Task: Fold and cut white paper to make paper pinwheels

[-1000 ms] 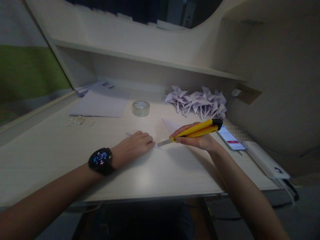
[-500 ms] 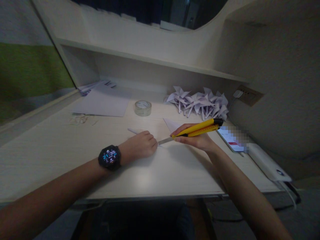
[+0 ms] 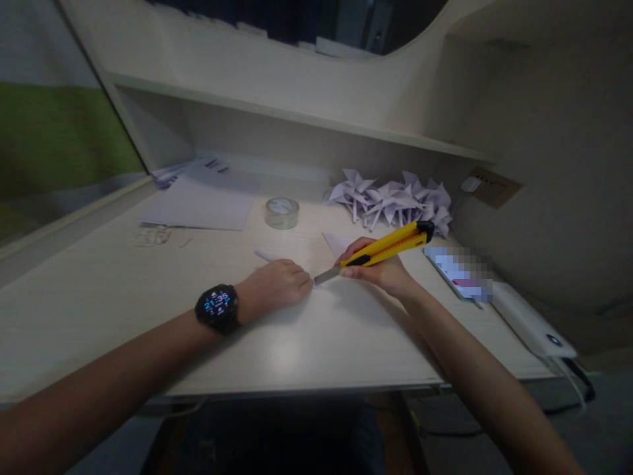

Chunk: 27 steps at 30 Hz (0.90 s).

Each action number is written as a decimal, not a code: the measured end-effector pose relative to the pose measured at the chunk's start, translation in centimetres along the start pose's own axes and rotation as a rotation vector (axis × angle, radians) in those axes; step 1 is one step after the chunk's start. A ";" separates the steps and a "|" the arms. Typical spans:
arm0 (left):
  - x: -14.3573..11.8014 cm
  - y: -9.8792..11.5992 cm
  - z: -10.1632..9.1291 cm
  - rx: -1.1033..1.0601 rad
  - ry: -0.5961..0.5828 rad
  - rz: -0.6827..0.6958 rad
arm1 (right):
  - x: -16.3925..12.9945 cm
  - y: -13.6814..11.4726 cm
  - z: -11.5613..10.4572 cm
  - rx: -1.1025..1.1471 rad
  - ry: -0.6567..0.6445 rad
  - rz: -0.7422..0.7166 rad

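My right hand (image 3: pixel 380 270) grips a yellow utility knife (image 3: pixel 390 243) with its blade out, the tip pointing down-left onto a white sheet of paper (image 3: pixel 336 245) on the desk (image 3: pixel 99 303). My left hand (image 3: pixel 277 285), with a black watch (image 3: pixel 217 308) on the wrist, lies knuckles-up on the paper just left of the blade tip, pressing it flat. A thin white stick (image 3: pixel 263 256) pokes out behind the left hand.
A roll of clear tape (image 3: pixel 281 212) stands mid-desk. A heap of white paper pinwheels (image 3: pixel 395 201) lies at the back right. Loose paper sheets (image 3: pixel 198 201) are at the back left, a phone (image 3: pixel 457 272) and white power bank (image 3: pixel 531 323) at the right edge.
The knife has tilted steeper, its back end rising and moving slightly left, while the blade tip stays by my left hand. My left hand has crept a little toward the blade.
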<state>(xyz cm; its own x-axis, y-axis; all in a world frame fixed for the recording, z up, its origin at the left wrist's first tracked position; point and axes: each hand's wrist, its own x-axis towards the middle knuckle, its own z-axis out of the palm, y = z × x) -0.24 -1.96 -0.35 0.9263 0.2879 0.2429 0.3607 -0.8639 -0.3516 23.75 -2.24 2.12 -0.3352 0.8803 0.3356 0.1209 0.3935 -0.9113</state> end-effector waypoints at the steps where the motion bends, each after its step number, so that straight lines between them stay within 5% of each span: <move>1: 0.0 0.0 0.1 -0.005 0.011 -0.005 | 0.1 0.0 0.1 -0.003 0.016 -0.004; 13: 0.1 -0.2 0.2 -0.117 0.007 -0.145 | 0.8 1.1 0.8 -0.050 0.108 0.083; 27: 0.2 0.7 -0.5 0.082 -0.052 -0.028 | 0.1 0.8 1.4 -0.151 0.076 0.082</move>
<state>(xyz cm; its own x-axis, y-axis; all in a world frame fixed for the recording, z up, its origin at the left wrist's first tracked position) 0.15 -2.68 -0.06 0.9195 0.3339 0.2074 0.3919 -0.8193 -0.4186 22.47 -2.18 1.13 -0.2473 0.9264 0.2839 0.2857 0.3497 -0.8922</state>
